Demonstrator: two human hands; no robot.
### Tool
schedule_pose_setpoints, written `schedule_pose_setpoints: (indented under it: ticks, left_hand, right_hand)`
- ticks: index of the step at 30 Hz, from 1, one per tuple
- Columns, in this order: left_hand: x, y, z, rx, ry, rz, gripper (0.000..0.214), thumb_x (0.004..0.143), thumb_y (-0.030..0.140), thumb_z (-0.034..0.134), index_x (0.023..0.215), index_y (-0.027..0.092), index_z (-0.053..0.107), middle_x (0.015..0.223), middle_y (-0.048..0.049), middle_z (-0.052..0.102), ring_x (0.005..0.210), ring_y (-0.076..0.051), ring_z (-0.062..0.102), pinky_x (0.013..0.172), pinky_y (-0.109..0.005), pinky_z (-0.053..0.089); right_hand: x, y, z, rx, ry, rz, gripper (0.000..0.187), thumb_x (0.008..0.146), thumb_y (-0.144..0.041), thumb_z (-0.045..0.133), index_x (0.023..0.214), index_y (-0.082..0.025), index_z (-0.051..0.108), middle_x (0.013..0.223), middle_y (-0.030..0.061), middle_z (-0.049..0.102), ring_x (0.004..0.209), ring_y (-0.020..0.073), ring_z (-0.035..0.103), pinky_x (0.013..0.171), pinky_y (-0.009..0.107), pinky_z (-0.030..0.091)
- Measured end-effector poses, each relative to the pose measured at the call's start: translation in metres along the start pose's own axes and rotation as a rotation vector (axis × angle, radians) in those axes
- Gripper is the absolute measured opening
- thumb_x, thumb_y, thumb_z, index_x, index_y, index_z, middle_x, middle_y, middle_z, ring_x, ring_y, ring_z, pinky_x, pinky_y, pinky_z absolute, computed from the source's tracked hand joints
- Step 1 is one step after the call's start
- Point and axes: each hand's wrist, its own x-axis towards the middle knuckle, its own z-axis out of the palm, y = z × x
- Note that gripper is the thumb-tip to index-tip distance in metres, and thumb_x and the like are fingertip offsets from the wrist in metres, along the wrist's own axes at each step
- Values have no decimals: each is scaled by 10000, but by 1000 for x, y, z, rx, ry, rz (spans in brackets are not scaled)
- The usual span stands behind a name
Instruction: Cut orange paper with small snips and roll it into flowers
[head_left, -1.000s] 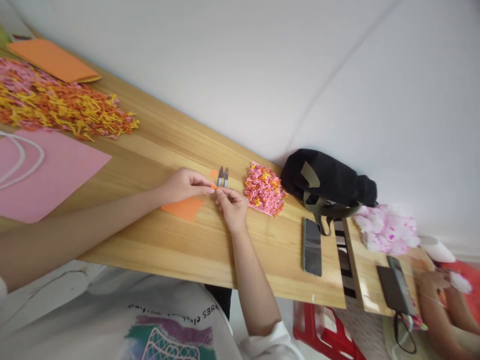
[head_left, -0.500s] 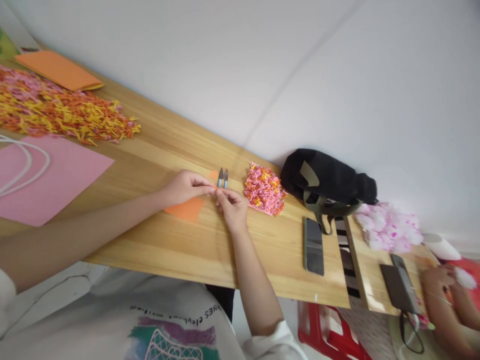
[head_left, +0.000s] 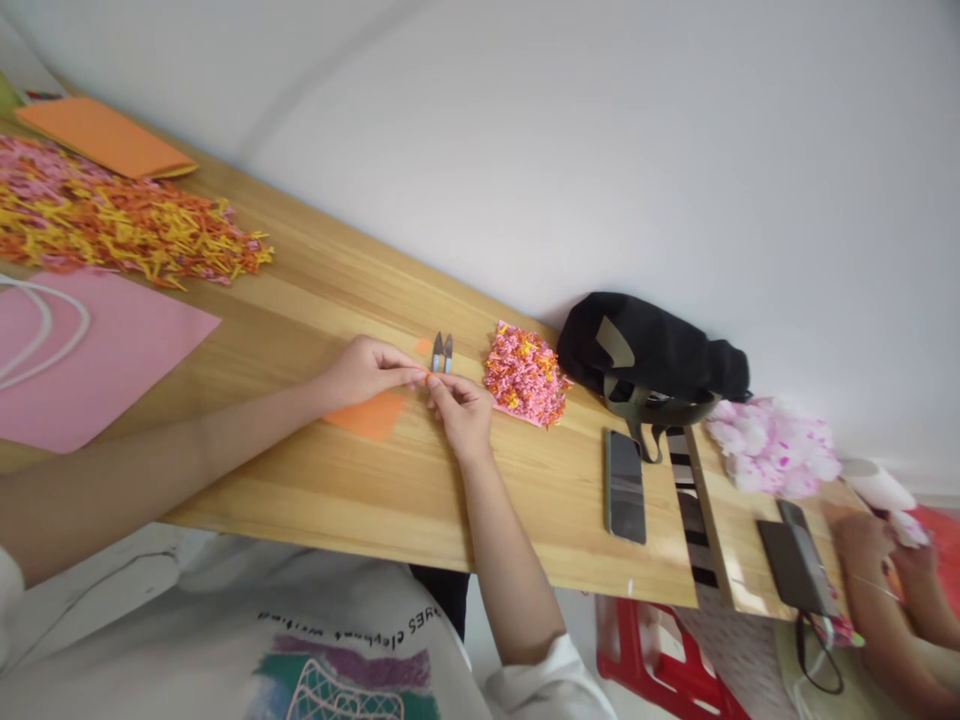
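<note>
My left hand (head_left: 367,375) and my right hand (head_left: 465,412) meet fingertip to fingertip over the wooden table. Between them they pinch a small orange paper strip (head_left: 428,375), mostly covered by the fingers. An orange sheet (head_left: 367,416) lies flat under and beside my left hand. Just beyond the fingertips rest thread snips (head_left: 442,350) with dark blades and blue handles, next to a small orange scrap (head_left: 423,346). To the right of my right hand, a mound of pink, orange and yellow twisted bits (head_left: 527,372) sits on a pink sheet.
A larger heap of twisted bits (head_left: 142,225), folded orange sheets (head_left: 109,137), a pink sheet (head_left: 142,350) and a white cable (head_left: 46,340) occupy the left. Rightward are a black bag (head_left: 645,345), a phone (head_left: 625,487) and another person's hands (head_left: 870,550) at a second table.
The view has shifted slightly, moving everything a little to the left in the picture. Both hands keep the same pinch on the orange strip.
</note>
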Motion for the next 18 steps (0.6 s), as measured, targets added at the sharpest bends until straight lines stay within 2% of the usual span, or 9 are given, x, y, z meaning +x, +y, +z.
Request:
schedule_pose_setpoints:
  ticks: [6,18]
  left_hand:
    - [-1,1,0,-6,18,-3,232,637,416,773,699,193,780,796,-44,792,787,-214,737,762,-298,582]
    - [1,-3,-6,42,-74,-22,261,628,396,777,814,215,804,896,-36,796,880,-236,738,805,-301,573]
  right_hand:
    - [0,1,0,14,-5,-8,278,693,-447,687,714,-176,746,473,-40,549,414,74,390,412,225,327]
    - [0,3,-1,24,-17,-4,317,693,-486,706,718,-173,745,474,-41,552,407,72,398,413,223,346]
